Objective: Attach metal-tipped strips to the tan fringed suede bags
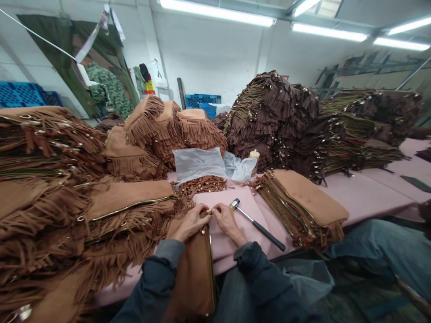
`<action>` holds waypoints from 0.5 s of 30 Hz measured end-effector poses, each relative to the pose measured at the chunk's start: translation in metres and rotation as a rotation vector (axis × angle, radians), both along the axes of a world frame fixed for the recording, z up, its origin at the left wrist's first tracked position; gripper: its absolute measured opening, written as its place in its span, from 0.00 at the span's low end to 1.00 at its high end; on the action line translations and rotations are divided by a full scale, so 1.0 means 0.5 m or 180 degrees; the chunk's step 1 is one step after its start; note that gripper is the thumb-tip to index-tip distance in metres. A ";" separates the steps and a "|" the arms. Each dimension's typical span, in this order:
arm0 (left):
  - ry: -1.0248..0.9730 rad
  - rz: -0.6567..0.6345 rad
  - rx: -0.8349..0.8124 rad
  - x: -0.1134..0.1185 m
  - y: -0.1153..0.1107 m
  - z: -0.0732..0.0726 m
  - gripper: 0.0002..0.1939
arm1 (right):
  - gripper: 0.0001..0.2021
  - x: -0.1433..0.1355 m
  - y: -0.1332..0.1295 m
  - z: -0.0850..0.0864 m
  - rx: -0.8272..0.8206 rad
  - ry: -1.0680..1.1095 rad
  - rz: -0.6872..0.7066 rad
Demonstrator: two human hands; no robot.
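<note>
Brown zippered pouch (194, 273) beneath the left hand (193, 220), far end near its grip.

The small piece (209, 212) between the hands (194, 221) (225, 220) is too covered to make out.

Ceiling tubes (217, 12) lit your view brightly from above, glaring as white streaks and leaving the wall (208, 54) pale. Shadow darkened the space beneath the table (360, 193). Wide-angle distortion stretched your outer edges, where fringed pieces (62, 294) at lower left looked soft.
</note>
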State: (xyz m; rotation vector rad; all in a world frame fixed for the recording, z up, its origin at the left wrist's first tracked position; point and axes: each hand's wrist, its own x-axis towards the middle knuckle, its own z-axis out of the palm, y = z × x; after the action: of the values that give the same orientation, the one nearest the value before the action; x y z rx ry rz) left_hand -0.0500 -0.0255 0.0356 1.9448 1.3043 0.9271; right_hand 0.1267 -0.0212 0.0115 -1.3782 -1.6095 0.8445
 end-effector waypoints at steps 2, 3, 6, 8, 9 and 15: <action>0.0560 -0.0008 0.0422 0.017 -0.006 -0.002 0.07 | 0.09 0.005 0.001 0.001 -0.0231 -0.0425 -0.0209; 0.0826 -0.0036 0.0602 0.025 -0.009 -0.005 0.06 | 0.09 0.009 -0.001 0.003 -0.0310 -0.0661 -0.0246; 0.1330 0.0023 0.0873 0.047 -0.015 -0.019 0.08 | 0.11 0.029 -0.014 0.019 -0.0234 -0.1264 -0.0283; 0.1578 0.0082 0.0899 0.055 -0.016 -0.027 0.09 | 0.12 0.059 -0.026 0.032 0.0118 -0.1548 -0.0516; 0.1683 0.0103 0.0898 0.058 -0.015 -0.029 0.09 | 0.12 0.079 -0.032 0.037 0.0304 -0.1699 -0.0677; 0.2037 0.0173 0.0899 0.065 -0.008 -0.026 0.11 | 0.09 0.208 -0.049 0.029 0.0049 -0.2766 -0.0589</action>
State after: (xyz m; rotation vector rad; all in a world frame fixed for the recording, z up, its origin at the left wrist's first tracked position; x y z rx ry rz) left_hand -0.0176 -0.0297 0.0226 2.5691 1.6423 0.5422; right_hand 0.2307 -0.0458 0.0259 -1.9967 -2.0432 0.0892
